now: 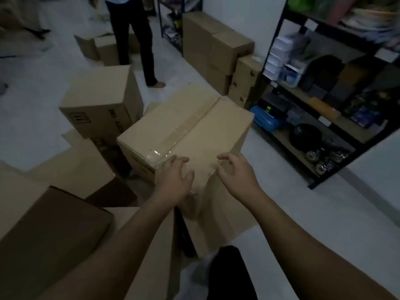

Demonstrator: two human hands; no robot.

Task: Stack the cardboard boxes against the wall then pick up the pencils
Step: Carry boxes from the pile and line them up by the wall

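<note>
From my head camera, both my hands are out over the near corner of the taped cardboard box (194,131) at the centre. My left hand (175,178) lies on its top by the tape end, fingers loosely spread and gripping nothing. My right hand (236,176) is just beside it at 3 o'clock, fingers half curled and apart, holding nothing; I cannot tell whether it touches the box. At 10 o'clock stands a printed box (101,100). At 1 o'clock more boxes (214,48) are stacked against the wall, next to a black shelf (324,94). Another person (134,40) stands at 12 o'clock.
</note>
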